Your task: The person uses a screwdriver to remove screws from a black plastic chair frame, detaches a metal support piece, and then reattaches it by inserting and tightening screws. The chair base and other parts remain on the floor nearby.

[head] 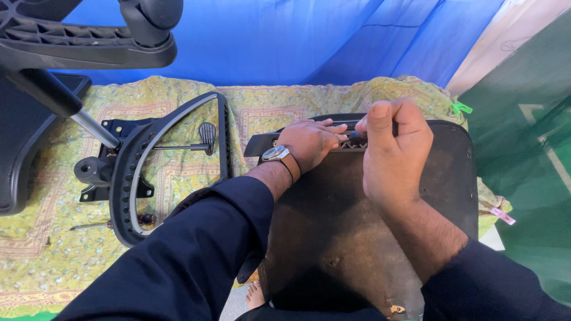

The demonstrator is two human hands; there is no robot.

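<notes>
Hands at the far edge of an upturned chair seat [333,226], stiff and probably heavy: left hand [310,142] flat, fingers spread; right hand [392,148] fisted around a dark tool handle [357,134].

Green patterned cloth [53,238] over the surface, black armrest loop [134,172], metal chair mechanism [98,169], dark seat pan [333,232]

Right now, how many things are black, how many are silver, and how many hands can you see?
Black: 4 - seat, armrest, chair base, bracket
Silver: 2 - watch, piston
Hands: 2 - left hand, right hand
Total: 8
</notes>
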